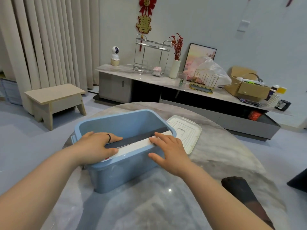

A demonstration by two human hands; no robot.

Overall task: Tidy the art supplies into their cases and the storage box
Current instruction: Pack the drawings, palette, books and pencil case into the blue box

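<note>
A light blue storage box (126, 170) stands open on the round marble table (216, 156). A flat case with a dark edge and white face (132, 141) stands on its long side inside the box, against the near wall, its top sticking above the rim. My left hand (95, 147) grips the case's left end, thumb in front and fingers behind. My right hand (169, 149) rests on the case's right end, fingers over its top and thumb on the box's outer wall. The box's white lid (186, 131) lies flat on the table to the right.
A dark cylindrical object (239, 190) lies at the table's near right. A wooden stool (54, 100) stands on the floor to the left. Behind the table runs a long low cabinet (149, 77) with a rack, vase, picture and cardboard boxes.
</note>
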